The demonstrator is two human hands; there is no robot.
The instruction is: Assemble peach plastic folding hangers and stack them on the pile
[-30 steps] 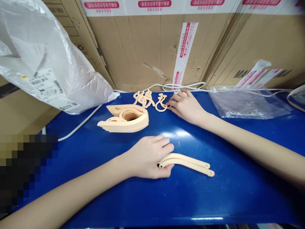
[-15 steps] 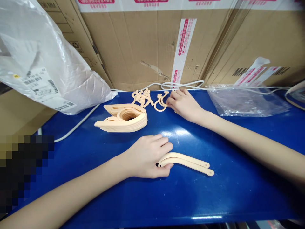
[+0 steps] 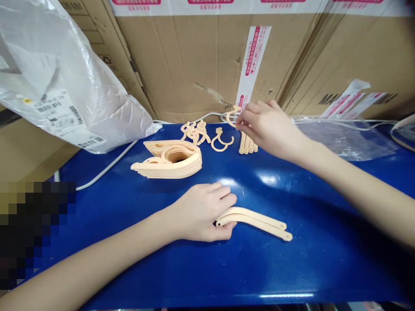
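Observation:
My left hand (image 3: pixel 207 211) rests low over the table, its fingers closed around one end of two curved cream plastic hanger arms (image 3: pixel 256 220). The far ends of the arms, each with a small hole, point right. Further back, my right hand (image 3: pixel 266 127) pinches a cream hanger hook (image 3: pixel 231 116) between thumb and fingers, raised off the table. Below it lies a single loose hook (image 3: pixel 222 140). Several straight cream strips (image 3: pixel 248 143) sit side by side just under my right hand, which partly covers them. To the left is a small pile of hooks (image 3: pixel 196 131).
A neat stack of cream hanger pieces (image 3: pixel 175 166) stands on the blue table (image 3: pixel 155 268). At the left leans a large white plastic bag (image 3: pixel 84 90). Cardboard boxes (image 3: pixel 181 56) line the back, with a white cable along them. A clear plastic bag (image 3: pixel 350 140) lies at the right.
My right hand has lifted one hook up off the table, leaving one loose hook and uncovering the strips. My left hand keeps its hold on the two hanger arms.

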